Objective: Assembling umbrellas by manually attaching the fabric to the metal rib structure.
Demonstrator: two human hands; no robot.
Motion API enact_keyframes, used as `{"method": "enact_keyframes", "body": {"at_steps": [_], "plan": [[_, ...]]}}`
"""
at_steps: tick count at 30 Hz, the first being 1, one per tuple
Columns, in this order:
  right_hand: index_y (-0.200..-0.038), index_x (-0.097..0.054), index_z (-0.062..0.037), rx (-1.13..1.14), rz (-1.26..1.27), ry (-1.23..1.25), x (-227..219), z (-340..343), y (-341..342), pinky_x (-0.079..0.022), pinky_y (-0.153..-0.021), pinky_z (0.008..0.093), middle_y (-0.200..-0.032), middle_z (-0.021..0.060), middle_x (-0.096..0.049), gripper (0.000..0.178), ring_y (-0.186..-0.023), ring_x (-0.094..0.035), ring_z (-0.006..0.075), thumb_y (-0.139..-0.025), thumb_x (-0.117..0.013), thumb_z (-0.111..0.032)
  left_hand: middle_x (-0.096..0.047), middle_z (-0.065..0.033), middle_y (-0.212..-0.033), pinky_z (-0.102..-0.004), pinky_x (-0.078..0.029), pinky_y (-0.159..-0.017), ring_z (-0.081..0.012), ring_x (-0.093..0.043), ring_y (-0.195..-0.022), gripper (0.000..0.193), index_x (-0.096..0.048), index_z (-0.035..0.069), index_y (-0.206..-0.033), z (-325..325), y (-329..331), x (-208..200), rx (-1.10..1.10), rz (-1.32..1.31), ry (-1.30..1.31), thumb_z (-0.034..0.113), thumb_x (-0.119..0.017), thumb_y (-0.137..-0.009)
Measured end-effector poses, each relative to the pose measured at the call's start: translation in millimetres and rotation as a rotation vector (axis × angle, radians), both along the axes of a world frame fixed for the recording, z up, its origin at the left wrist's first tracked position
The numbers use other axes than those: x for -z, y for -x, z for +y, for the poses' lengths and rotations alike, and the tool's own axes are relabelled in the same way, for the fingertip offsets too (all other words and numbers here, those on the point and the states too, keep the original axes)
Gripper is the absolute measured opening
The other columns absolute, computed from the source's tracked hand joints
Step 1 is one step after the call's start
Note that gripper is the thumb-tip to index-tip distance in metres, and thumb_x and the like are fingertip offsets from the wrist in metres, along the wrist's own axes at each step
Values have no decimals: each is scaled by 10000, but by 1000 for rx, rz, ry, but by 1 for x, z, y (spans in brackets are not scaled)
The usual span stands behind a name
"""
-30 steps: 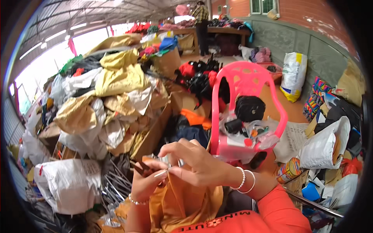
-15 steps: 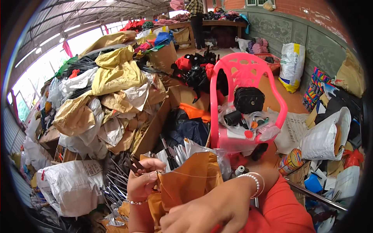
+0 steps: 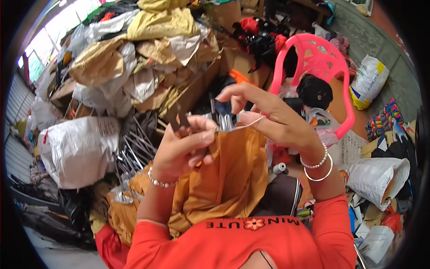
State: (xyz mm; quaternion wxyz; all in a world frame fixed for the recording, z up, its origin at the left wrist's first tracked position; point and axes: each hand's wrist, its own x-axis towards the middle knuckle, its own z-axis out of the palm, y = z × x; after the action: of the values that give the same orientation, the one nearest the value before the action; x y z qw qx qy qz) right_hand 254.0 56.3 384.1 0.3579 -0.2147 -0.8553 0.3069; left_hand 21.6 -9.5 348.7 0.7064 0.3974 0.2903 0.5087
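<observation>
My left hand (image 3: 186, 143) is closed, pinching the edge of an orange-brown cloth (image 3: 237, 157) at thumb and finger. Tucked in the same hand is a dark pair of scissors (image 3: 179, 120), its blades pointing up past the fingers. Raised to the right, my right hand (image 3: 273, 116) has bent fingers and appears to hold a pale thread (image 3: 251, 123) that runs to the cloth edge by my left hand. Whether it grips a needle cannot be seen. Behind the cloth stand a dark shaft (image 3: 212, 106) and silvery folded pieces. The cloth drapes down over my lap.
A pink plastic chair (image 3: 347, 98) holding a black bag (image 3: 315, 91) stands ahead right. A white thread spool (image 3: 279, 168) lies beside the cloth. Thin metal rods (image 3: 136, 143) and a white sack (image 3: 78, 150) lie left, below a heap of brown and yellow cloth (image 3: 161, 29).
My right hand has lifted from low in front of me to beside the cloth edge, up and right. The view has tilted down, and my left hand keeps its hold.
</observation>
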Motion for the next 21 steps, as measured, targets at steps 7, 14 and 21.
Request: {"method": "enact_keyframes", "body": {"at_steps": [7,14,21], "plan": [[-1098,-582,-24,171,-366,-526,-3,-23,50,-455,-854,354,-973,99,-516,216,-916,-541,249,-923,-582,-150,-688,-87,-803,-174,-423,-436,-132,-667,-575,164,-631,-34,-1090,2,-11,28,-53,-107,-65,29,-638,-939],[-997,-587,-31,-48,-68,-52,23,-1,48,-442,-805,326,-939,70,-500,147,-944,-534,223,-966,-515,-155,-672,-72,-801,-185,-469,-456,-148,-670,-588,156,-646,-29,-1076,5,-17,31,-32,-69,-82,17,-660,-927],[-1071,-602,-50,65,387,336,15,34,45,-457,-660,295,-895,45,-545,168,-850,-523,189,-981,-537,-176,-670,-83,-827,-188,-482,-474,-128,-651,-571,148,-641,-43,-1062,10,-33,24,-20,-51,-35,31,-651,-933]]}}
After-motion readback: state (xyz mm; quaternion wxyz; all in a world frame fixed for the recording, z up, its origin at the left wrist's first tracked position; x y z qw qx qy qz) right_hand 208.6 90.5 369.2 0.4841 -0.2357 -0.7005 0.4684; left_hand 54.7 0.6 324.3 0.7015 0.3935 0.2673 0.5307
